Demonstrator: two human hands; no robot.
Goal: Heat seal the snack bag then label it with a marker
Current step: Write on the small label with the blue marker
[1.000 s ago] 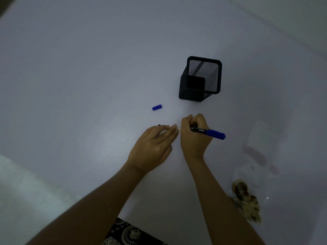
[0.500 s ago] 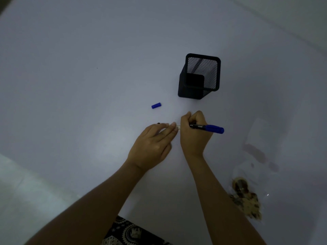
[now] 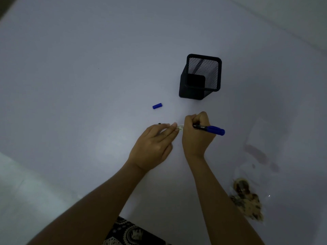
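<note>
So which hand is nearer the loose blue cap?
Left. The left hand lies just below the blue cap; the right hand, gripping the marker, sits farther right.

Black mesh pen holder [image 3: 200,76] on a pale grey-white table [image 3: 70,68]; left of it a blue marker cap [image 3: 157,106]; below it a blue-ended, black-barrelled marker [image 3: 209,129]; black-and-white patterned fabric [image 3: 131,233].

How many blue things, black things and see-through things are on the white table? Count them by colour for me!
Blue: 2, the marker cap and the marker in the right hand
Black: 1, the mesh pen holder
See-through: 1, the snack bag
Pale: 1, a small strip under the left hand
Total: 5
</note>
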